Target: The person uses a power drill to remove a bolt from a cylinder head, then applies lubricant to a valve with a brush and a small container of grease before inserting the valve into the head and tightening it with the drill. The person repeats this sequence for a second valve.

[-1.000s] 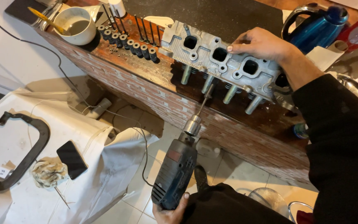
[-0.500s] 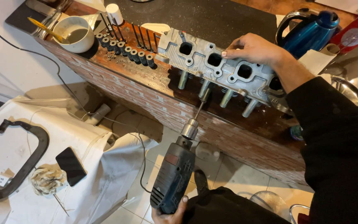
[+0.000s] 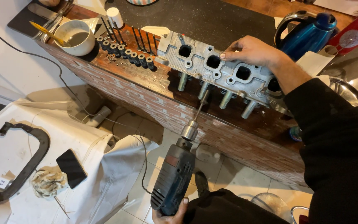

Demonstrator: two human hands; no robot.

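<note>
Cast aluminium, grey and dull: the cylinder head [image 3: 216, 72] is lain on its side at the front edge of the brick-faced worktop [image 3: 146, 89], its row of guide tubes pointing out over the edge. It is judged heavy, rigid and unlikely to shift unless pushed, though sharp-edged at the ports and probably oily; the broad flat top face is the sound place for a steadying palm. The right hand [image 3: 251, 52] is spread flat there, fingers open and pressing down rather than gripping. The left hand [image 3: 171, 215] is seen only in part at the bottom edge, curled closed around the handle of the dark blue electric drill [image 3: 174, 178], whose long thin shaft [image 3: 199, 108] is run up into one of the tubes. The drill is judged moderately heavy and best held at handle and body; the slender shaft would bend under side load. Black valve springs [image 3: 125, 50] are ranged in a row just left of the head, a white bowl [image 3: 77, 37] beyond them.
</note>
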